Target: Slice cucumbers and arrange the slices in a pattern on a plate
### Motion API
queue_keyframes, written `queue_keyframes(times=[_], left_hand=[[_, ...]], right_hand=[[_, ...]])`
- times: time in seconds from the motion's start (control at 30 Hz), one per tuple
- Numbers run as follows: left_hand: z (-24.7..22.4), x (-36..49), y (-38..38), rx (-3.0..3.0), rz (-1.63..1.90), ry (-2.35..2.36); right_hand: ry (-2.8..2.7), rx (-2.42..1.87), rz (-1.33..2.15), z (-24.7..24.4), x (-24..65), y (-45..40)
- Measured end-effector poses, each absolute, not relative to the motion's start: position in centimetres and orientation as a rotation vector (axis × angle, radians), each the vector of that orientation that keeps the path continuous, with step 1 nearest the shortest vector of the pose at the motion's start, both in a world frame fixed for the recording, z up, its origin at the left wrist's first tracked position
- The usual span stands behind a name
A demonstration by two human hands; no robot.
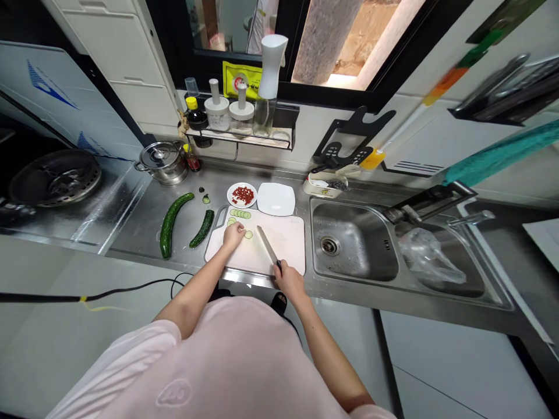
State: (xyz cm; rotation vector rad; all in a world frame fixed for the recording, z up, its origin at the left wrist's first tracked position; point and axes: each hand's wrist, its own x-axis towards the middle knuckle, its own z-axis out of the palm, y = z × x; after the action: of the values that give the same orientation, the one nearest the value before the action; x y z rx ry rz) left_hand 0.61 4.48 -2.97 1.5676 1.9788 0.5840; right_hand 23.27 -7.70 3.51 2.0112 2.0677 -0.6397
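Observation:
My right hand (289, 280) is wrapped round the black handle of a kitchen knife (267, 244), whose blade slants up and left over the white cutting board (292, 240). On the left part of the board, my left hand (234, 234) has its fingers drawn together. What they hold, if anything, is too small to make out. Right by those fingertips lies a pale cucumber slice (248, 234). Behind the hand, several overlapping cucumber slices (240, 214) form a row. A partly cut cucumber (202, 229) and a longer whole cucumber (173, 224) rest on the counter to the left.
Behind the board stand a plate of chopped red pieces (243, 195) and a white square plate (276, 199). Cucumber ends (206, 199) lie nearby. A steel pot (162, 162) is at back left, a sink (356, 241) at right, and a seasoning shelf (251, 137) above.

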Motion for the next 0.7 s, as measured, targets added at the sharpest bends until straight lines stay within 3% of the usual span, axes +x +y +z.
queue_keyframes(times=[0.7], left_hand=[[-3.0,0.6,4.7,1.519,0.55,1.991]], right_hand=[[2.091,1.859,-0.671,5.8,22.0,-7.8]])
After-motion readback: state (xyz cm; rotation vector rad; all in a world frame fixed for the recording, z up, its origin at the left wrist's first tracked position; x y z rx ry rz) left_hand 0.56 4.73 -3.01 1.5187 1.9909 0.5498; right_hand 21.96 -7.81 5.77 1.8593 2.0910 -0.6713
